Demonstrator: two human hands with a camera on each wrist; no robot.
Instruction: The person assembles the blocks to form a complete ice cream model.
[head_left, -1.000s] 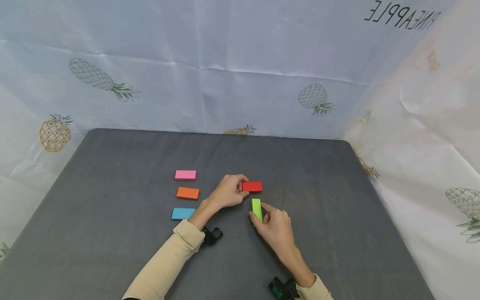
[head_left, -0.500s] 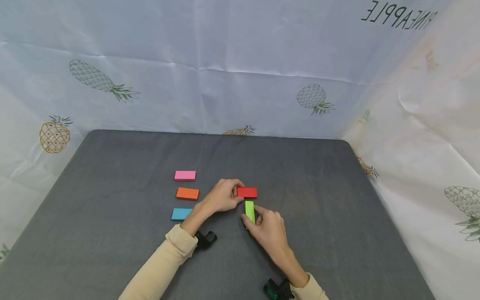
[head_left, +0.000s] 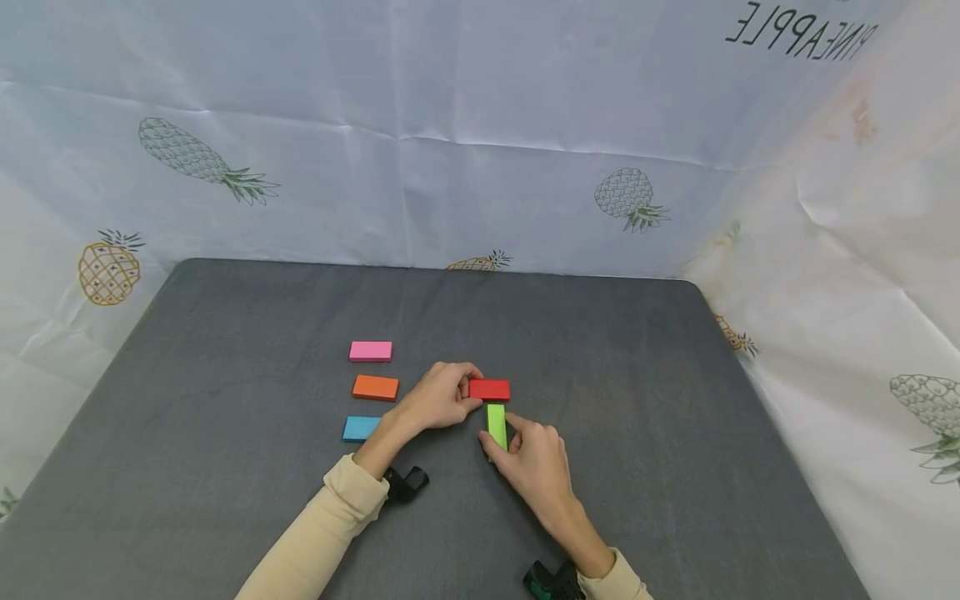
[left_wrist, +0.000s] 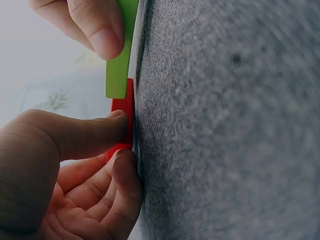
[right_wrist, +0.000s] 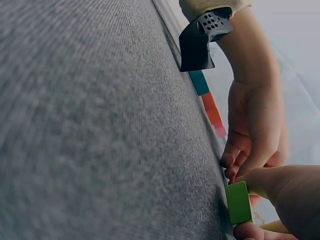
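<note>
Head view: the left hand [head_left: 442, 396] grasps the red block [head_left: 490, 389] by its left end, the thumb on the near side and a finger on the far side, so the grip is only as wide as the block. The red block lies flat on the grey table [head_left: 637, 358], its long side running left to right. The left wrist view shows that thumb stretched along the red block and other fingers of the same hand bent beneath it.

The right hand [head_left: 536, 467], on the person's side of the red block, pinches the green block [head_left: 497, 425] between thumb and index finger, one on each long side. The green block points lengthwise at the red block's near side, its far end just beside it; whether the two touch I cannot tell. The right wrist view shows the green block's end face between the two digits.

Well to the left of the red block lie three more: the orange block [head_left: 376, 387] about level with it, the pink block [head_left: 371, 352] farther from the person, and the blue block [head_left: 362, 428] nearer, partly covered by the left wrist.
</note>
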